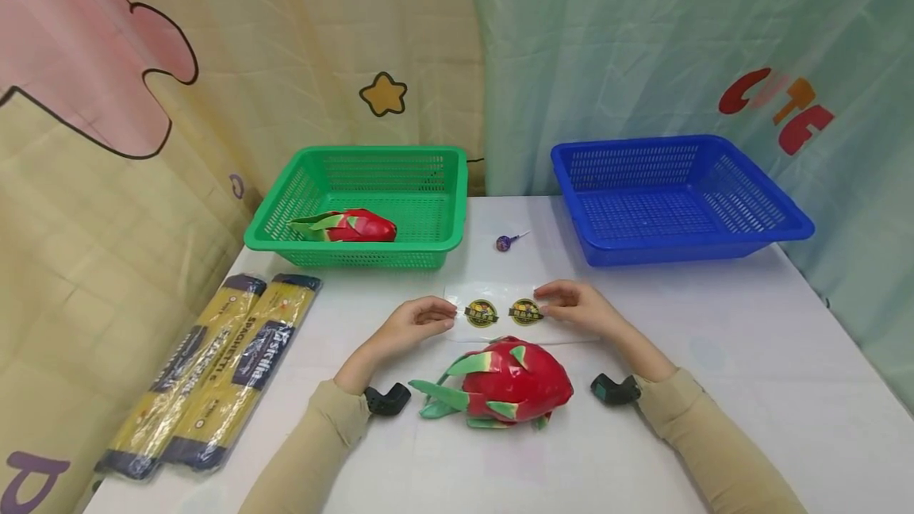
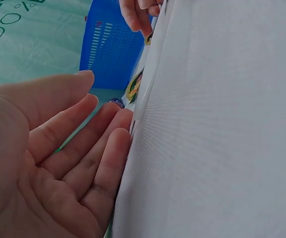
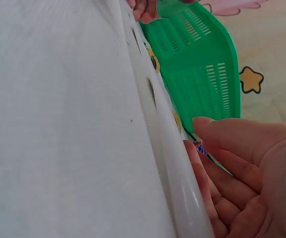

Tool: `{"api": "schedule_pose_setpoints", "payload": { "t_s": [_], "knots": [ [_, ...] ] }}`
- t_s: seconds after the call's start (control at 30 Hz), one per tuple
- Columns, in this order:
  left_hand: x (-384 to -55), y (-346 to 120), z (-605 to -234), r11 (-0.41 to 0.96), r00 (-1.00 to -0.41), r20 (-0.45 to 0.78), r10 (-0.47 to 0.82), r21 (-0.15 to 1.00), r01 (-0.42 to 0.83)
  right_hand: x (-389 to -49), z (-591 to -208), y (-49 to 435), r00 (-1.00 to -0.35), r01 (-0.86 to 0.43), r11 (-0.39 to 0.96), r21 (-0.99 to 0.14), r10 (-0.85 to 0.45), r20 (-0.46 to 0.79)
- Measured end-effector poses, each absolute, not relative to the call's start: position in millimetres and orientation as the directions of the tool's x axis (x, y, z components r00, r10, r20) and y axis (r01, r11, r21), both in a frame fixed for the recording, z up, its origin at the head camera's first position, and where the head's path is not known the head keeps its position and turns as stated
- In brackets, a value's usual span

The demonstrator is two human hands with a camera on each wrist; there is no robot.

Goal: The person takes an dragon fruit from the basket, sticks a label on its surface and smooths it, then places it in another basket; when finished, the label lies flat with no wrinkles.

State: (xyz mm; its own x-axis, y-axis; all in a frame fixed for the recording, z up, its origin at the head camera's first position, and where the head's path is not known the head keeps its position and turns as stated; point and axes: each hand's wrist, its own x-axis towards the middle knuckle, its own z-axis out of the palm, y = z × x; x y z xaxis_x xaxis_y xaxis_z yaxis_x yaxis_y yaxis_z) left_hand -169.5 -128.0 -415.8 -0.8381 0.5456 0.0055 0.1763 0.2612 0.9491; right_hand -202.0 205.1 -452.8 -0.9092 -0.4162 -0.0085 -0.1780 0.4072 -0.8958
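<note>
A clear plastic bag with two round black-and-gold labels lies flat on the white table. My left hand rests at the bag's left edge, its fingers relaxed and the thumb apart from them, as the left wrist view shows. At the right end of the bag, my right hand lies with loosely bent fingers right at the bag's edge; its thumb stands away from them. Just in front of the bag, between my forearms, a red dragon fruit with green scales lies on its side.
A green basket with another dragon fruit inside stands at the back left. The blue basket is at the back right. Between them lies a wrapped lollipop. Two spaghetti packs lie at the left edge.
</note>
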Motion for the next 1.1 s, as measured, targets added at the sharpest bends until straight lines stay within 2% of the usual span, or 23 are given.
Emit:
{"api": "schedule_pose_setpoints", "payload": {
  "t_s": [0.33,0.57,0.8,0.97,1.1],
  "knots": [
    [-169,-127,-418,0.271,-0.84,0.017,0.542,0.943,0.194,-202,-458,205,-0.923,-0.204,0.478,-0.854,-0.384,0.005],
    [-168,-127,-418,0.284,-0.843,0.013,0.538,0.939,0.196,-196,-451,200,-0.921,-0.225,0.476,-0.85,-0.389,0.026],
    [-181,-131,-444,0.287,-0.838,0.027,0.544,0.933,0.216,-196,-454,195,-0.928,-0.31,0.507,-0.804,-0.345,0.14],
    [-178,-127,-437,0.376,-0.852,0.078,0.517,0.874,0.308,-194,-437,197,-0.923,-0.36,0.466,-0.808,-0.301,0.238],
    [-157,-113,-407,0.472,-0.824,0.144,0.548,0.76,0.447,-189,-418,201,-0.889,-0.394,0.344,-0.853,-0.377,0.259]
  ]
}}
